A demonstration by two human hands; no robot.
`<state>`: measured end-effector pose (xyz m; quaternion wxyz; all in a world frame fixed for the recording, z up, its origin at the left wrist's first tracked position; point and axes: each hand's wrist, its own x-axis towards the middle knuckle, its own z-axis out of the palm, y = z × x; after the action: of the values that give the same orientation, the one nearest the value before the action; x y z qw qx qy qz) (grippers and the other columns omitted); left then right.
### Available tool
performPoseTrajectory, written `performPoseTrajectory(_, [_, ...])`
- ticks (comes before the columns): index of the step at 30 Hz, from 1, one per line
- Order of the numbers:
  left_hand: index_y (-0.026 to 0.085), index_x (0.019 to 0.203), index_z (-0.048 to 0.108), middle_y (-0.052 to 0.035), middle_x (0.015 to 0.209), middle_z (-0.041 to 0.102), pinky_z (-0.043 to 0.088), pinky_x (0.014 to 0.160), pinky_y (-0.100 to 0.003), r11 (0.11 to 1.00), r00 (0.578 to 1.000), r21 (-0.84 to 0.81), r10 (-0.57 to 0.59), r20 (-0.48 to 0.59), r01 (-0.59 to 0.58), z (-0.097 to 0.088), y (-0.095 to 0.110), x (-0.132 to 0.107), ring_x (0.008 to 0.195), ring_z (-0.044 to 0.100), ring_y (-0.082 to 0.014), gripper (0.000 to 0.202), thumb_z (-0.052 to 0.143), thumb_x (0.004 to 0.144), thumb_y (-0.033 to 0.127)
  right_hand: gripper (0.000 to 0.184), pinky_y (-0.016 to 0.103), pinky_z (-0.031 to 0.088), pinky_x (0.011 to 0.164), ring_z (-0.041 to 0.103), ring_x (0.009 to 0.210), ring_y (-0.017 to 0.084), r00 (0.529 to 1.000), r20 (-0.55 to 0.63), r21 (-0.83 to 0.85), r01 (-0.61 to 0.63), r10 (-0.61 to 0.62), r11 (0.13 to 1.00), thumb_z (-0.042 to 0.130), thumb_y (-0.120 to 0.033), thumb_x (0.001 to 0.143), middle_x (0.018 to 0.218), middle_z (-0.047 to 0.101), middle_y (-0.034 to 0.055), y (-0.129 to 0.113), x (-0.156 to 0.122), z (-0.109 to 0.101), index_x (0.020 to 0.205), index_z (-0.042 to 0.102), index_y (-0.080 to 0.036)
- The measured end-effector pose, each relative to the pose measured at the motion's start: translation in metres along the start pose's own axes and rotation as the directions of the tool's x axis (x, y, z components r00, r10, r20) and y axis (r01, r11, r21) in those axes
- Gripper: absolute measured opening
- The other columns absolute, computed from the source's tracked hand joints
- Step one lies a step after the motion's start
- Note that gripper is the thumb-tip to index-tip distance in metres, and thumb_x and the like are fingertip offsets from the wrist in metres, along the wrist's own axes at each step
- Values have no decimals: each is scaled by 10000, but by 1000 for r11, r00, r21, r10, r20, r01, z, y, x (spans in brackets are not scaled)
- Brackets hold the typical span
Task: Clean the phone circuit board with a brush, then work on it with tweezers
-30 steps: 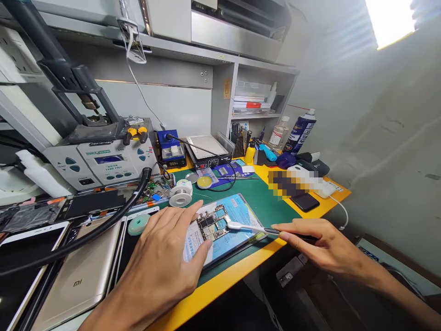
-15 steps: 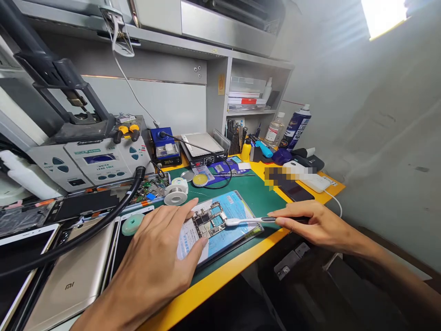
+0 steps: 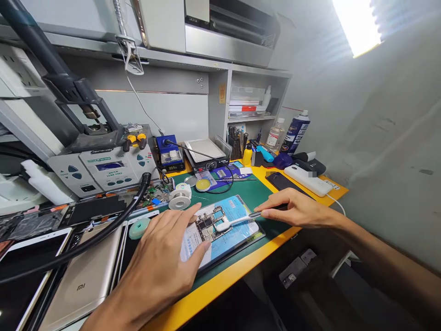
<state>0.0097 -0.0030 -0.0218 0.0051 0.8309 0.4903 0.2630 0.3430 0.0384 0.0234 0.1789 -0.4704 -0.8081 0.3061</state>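
Observation:
A phone circuit board (image 3: pixel 207 223) lies on a blue-and-white packaged booklet or box (image 3: pixel 225 239). My left hand (image 3: pixel 165 253) spans the board's left end, index finger at its far edge and thumb at its near edge, pinning it down. From the right, my right hand (image 3: pixel 289 209) grips the dark handle of a white toothbrush (image 3: pixel 237 220) between thumb and fingers. The brush head rests over the middle of the board, bristles facing down and hidden.
At left stand a hot-air rework station (image 3: pixel 110 170) and a gold phone back (image 3: pixel 81 276). A solder spool (image 3: pixel 179 198), a yellow flux tin (image 3: pixel 202 185) and a heating plate (image 3: pixel 205 151) sit behind. A dark phone (image 3: pixel 284 181) and white power bank (image 3: pixel 306 180) lie at right.
The toothbrush and my right hand have moved left and inward, its head going from the board's right edge to its middle. My left hand keeps its place on the board. The view has shifted slightly.

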Motion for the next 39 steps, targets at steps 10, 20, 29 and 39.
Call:
performPoseTrajectory(10, [273, 1391, 414, -68, 1180, 629, 461, 939, -483, 1000, 1000, -15, -2, -3, 2, -1, 1, 0, 1092, 573, -283, 566, 623, 880, 396, 362, 267, 531, 674, 708, 865, 222, 999, 43, -24, -17, 18, 1000, 646, -484, 890, 1032, 794, 65, -7, 6, -1, 1083, 806, -223])
performPoseTrajectory(20, [235, 1397, 447, -91, 1203, 632, 458, 950, -482, 1000, 1000, -24, -2, -3, 2, -3, 1, -1, 1108, 575, -294, 559, 607, 891, 409, 336, 280, 550, 695, 716, 893, 246, 999, 30, -59, -41, 43, 997, 662, -475, 881, 1035, 794, 69, -12, 5, -8, 1049, 817, -229])
performPoseTrajectory(29, [238, 1394, 449, -80, 1201, 634, 455, 962, -487, 1000, 1000, -23, -14, 7, 14, -4, 2, 1, 1114, 573, -286, 558, 613, 885, 398, 296, 236, 531, 649, 713, 858, 208, 1000, 27, -113, 3, 0, 994, 648, -440, 903, 1030, 792, 46, -18, -2, -5, 1066, 812, -255])
performPoseTrajectory(39, [248, 1412, 436, -79, 1215, 624, 455, 963, -490, 999, 999, -32, -26, 23, 26, -5, 2, 0, 1121, 562, -287, 577, 614, 886, 402, 293, 239, 529, 680, 704, 830, 189, 994, 67, -116, 99, -92, 988, 630, -407, 925, 995, 791, 60, -26, 1, 1, 1090, 805, -239])
